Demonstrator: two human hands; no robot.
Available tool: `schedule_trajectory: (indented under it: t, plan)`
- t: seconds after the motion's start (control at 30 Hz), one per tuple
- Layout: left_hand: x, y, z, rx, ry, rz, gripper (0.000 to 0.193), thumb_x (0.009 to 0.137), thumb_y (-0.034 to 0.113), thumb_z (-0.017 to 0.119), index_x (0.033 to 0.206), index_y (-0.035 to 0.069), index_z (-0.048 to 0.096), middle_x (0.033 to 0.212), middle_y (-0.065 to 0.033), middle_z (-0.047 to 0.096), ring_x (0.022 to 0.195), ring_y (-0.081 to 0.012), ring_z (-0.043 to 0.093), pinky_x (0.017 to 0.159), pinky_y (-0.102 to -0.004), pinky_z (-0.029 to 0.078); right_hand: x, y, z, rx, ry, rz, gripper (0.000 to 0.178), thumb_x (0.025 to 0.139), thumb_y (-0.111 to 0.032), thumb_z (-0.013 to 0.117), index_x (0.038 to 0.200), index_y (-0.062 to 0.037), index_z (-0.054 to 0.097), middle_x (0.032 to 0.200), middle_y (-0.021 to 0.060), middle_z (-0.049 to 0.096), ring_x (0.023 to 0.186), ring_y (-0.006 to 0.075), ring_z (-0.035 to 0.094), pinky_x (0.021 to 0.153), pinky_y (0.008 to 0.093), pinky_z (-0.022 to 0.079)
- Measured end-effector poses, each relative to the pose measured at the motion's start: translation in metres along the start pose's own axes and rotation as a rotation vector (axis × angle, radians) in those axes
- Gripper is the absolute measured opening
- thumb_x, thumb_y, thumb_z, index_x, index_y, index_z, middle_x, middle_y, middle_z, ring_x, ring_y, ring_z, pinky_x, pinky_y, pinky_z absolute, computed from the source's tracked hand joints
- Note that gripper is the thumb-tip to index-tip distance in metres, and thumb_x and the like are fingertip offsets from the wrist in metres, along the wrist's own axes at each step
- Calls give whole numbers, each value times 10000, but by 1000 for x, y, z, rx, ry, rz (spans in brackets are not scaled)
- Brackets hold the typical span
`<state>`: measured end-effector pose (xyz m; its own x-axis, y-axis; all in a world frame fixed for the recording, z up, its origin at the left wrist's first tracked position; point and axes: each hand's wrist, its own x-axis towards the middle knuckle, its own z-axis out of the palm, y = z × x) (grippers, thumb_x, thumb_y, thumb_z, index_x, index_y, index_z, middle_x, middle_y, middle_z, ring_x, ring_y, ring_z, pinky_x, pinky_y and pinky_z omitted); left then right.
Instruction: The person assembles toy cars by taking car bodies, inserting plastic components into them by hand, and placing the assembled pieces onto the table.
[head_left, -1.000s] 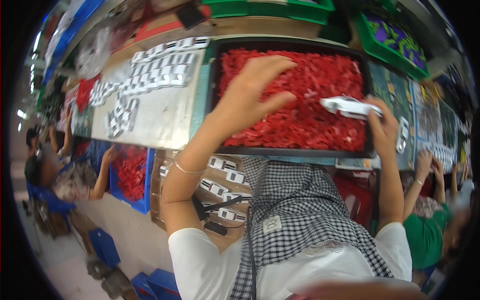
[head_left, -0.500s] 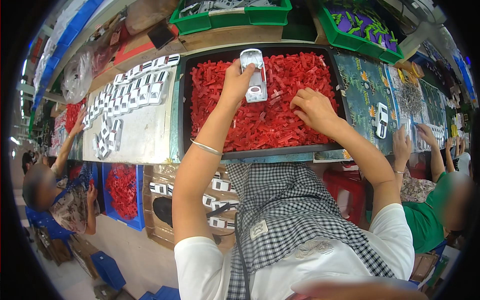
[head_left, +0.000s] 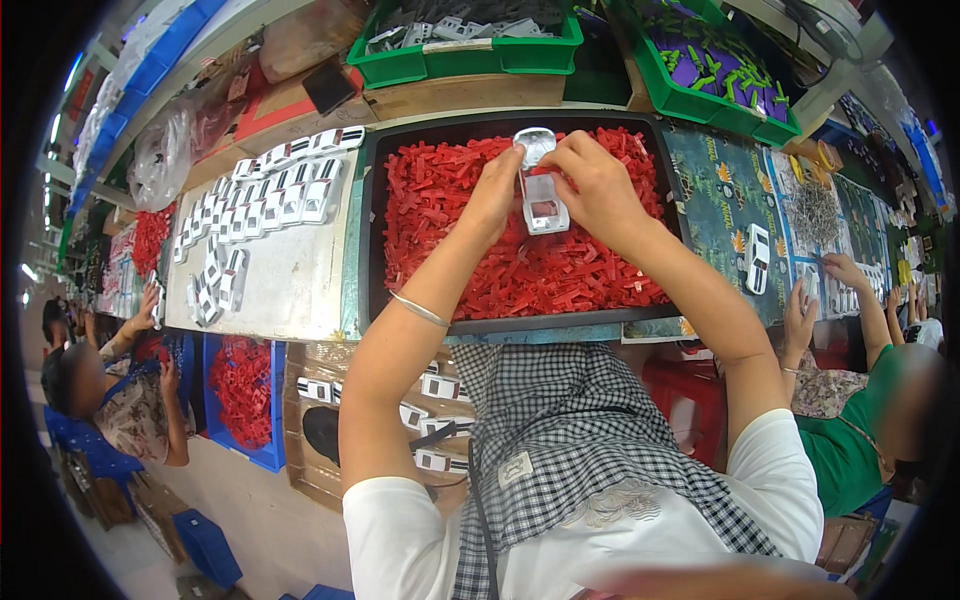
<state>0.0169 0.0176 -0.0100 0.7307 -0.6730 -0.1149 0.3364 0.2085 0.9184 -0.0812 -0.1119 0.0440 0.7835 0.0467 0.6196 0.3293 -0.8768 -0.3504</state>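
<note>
My left hand (head_left: 497,190) is closed around the left edge of a white toy car body shell (head_left: 545,212), held with its hollow inside facing up. My right hand (head_left: 602,190) is at the right side of the shell, its fingers bent together over the middle. Whatever those fingers pinch is hidden behind them. Both hands are above a black tray (head_left: 374,240) heaped with small red plastic pieces (head_left: 480,275).
Several white toy car shells (head_left: 290,200) stand on a pale board at left; another (head_left: 757,258) lies at right. Green bins (head_left: 465,62) stand behind the tray. A blue crate (head_left: 278,400) of red pieces and a carton (head_left: 310,470) are below. Co-workers sit on both sides.
The car shell has moved right and slightly down in my left hand. My right hand has risen from the red pieces and come left, onto the shell.
</note>
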Motion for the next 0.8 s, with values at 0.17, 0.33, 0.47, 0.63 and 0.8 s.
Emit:
schedule_trajectory:
  t: [0.17,0.33,0.47,0.63,0.8]
  plan:
    - [1,-8,-3,100,36,126,330,1010,304,414,1097,30,576,940,-31,604,827,-107,549,699,-285,468,-6,9,29,-357,22,-135,114,727,-65,655,838,-78,634,824,52,551,809,237,543,682,359,433]
    - [5,-13,6,165,80,190,326,999,270,421,1071,-5,582,931,-66,613,855,-133,535,794,-302,444,-10,7,20,-375,-30,-147,123,730,-76,651,851,-86,629,821,42,557,814,232,531,679,361,407]
    - [9,-16,7,117,39,216,337,1003,270,411,1087,-10,578,962,-60,608,869,-122,521,802,-292,429,-14,11,26,-358,-15,-137,164,714,-56,663,872,-78,629,871,48,568,853,235,537,699,369,414]
    - [-1,-4,5,106,60,168,342,1010,270,403,1127,-5,569,969,-51,606,871,-111,540,783,-272,447,-5,10,25,-323,89,-116,212,678,-63,700,881,-104,654,1035,56,557,965,266,516,803,398,400]
    - [-3,2,4,101,30,124,358,1012,280,405,1145,-12,566,1076,-53,592,983,-117,522,879,-277,408,-3,10,23,-290,123,-68,192,688,-106,740,851,-101,639,1050,50,556,978,263,508,855,399,367]
